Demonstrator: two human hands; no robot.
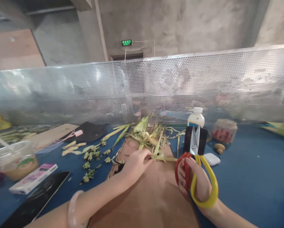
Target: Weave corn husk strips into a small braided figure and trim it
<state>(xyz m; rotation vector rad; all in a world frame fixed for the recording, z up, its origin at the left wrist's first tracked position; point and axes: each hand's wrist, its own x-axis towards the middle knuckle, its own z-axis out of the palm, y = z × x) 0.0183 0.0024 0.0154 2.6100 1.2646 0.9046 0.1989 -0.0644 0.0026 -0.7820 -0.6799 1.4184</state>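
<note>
My left hand (137,163) reaches over the brown cardboard (153,196), its fingers pinched on a small knotted strip of corn husk (165,158) that trails to the right. Just beyond lies a loose heap of green and yellow husks (148,134). In my right hand (200,180) is a pair of scissors (194,142) with one red handle loop and one yellow one. The blades point up and away, slightly apart, to the right of the husk strip and not touching it. Several small knotted husk pieces (91,153) are scattered left of the cardboard.
A white-capped bottle (196,117), a dark phone-like object (188,141), a jar (224,131) and a white case (212,159) stand at right. On the left are a plastic cup with straw (18,158), a slim box (34,178) and a black slab (37,199). A perforated metal screen (96,91) closes the back.
</note>
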